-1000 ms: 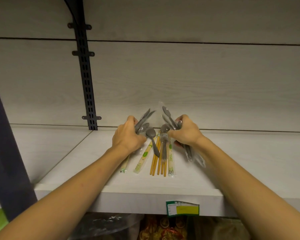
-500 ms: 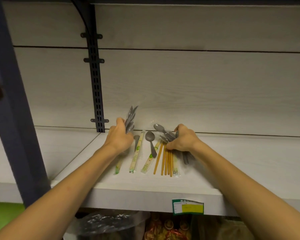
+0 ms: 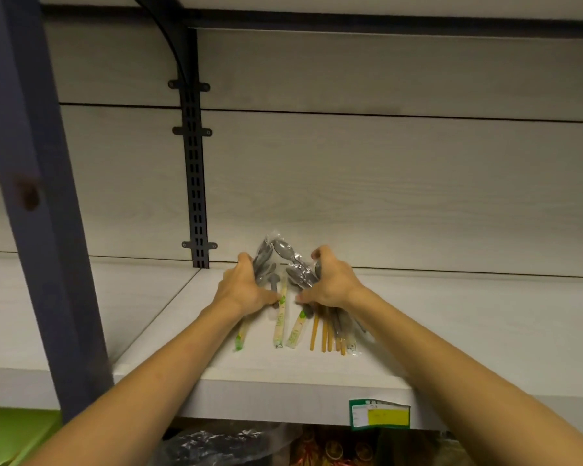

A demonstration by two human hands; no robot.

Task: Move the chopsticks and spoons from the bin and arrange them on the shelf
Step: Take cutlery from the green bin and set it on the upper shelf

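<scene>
Two hands, left hand [image 3: 241, 289] and right hand [image 3: 330, 285], curl fingers around wrapped spoons [image 3: 285, 255]; chopsticks [image 3: 323, 334] lie just below them on the shelf [image 3: 451, 331].

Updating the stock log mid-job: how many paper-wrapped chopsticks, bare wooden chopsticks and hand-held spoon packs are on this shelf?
Paper-wrapped chopsticks: 4
Bare wooden chopsticks: 5 visible, partly hidden under the right hand
Spoon packs: 2, one gripped in the left hand, one in the right
Total: 11
</scene>
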